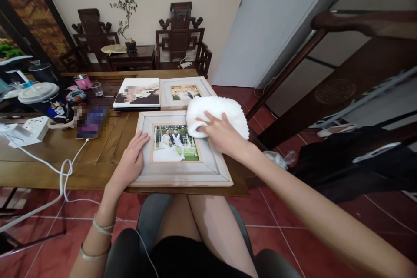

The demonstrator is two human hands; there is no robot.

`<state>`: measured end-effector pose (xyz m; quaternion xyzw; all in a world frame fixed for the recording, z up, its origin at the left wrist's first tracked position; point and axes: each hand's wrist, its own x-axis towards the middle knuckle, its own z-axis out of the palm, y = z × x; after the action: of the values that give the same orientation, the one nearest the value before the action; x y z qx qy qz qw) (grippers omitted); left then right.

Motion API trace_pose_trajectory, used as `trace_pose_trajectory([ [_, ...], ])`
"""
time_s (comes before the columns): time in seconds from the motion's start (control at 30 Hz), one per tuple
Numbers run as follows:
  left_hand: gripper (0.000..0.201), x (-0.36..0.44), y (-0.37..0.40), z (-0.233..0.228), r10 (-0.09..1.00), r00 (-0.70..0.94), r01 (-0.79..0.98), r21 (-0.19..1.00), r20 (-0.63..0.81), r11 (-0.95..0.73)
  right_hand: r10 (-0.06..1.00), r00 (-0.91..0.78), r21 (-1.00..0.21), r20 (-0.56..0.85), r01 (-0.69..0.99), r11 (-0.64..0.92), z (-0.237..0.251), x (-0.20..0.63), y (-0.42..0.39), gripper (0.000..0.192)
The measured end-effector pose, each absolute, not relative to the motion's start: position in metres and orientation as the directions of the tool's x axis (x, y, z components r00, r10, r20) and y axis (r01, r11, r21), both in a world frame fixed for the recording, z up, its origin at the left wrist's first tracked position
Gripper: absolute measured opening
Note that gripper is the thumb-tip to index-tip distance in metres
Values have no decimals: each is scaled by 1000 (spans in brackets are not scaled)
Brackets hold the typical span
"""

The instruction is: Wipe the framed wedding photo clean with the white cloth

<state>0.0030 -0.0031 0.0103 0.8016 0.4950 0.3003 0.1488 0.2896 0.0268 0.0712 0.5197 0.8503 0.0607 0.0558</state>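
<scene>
A pale wooden picture frame point(182, 178) with a wedding photo point(176, 143) lies flat at the table's near edge. My left hand point(130, 156) rests on the frame's left side, its fingers stretched out and close together over the border. Over the frame's upper right corner, my right hand point(220, 132) holds a folded white fluffy cloth point(221, 108). Its fingers press on the cloth from above, and the thumb is partly hidden at the fold. The cloth covers that corner and hangs past the frame's right side.
Behind lie another framed photo point(166, 91) and a white-edged photo panel point(130, 105). A phone point(93, 124) on a white cable, a power strip point(35, 128), a lidded dark tumbler point(57, 106), a pink mug point(83, 81) and a small clear cup point(97, 89) stand left. A wooden rack point(348, 24) rises at right.
</scene>
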Motion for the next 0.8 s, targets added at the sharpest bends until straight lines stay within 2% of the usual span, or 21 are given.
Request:
trace_pose_trajectory([
  [0.17, 46, 5, -2, 8, 880, 311, 709, 529, 358, -466, 854, -499, 135, -148, 845, 517, 80, 290, -26, 63],
  [0.37, 46, 4, -2, 8, 876, 334, 719, 507, 348, -475, 779, -556, -37, -290, 820, 571, 96, 286, -82, 65],
  [0.47, 45, 1, -2, 9, 864, 377, 711, 492, 334, -501, 796, -547, -36, -259, 829, 558, 93, 281, -71, 66],
  [0.67, 44, 1, -3, 8, 865, 375, 711, 496, 333, -498, 872, -482, 113, -83, 865, 489, 71, 268, 0, 56],
  [0.8, 43, 4, -3, 7, 875, 323, 711, 517, 361, -476, 882, -466, 142, -68, 871, 471, 67, 264, 14, 56],
])
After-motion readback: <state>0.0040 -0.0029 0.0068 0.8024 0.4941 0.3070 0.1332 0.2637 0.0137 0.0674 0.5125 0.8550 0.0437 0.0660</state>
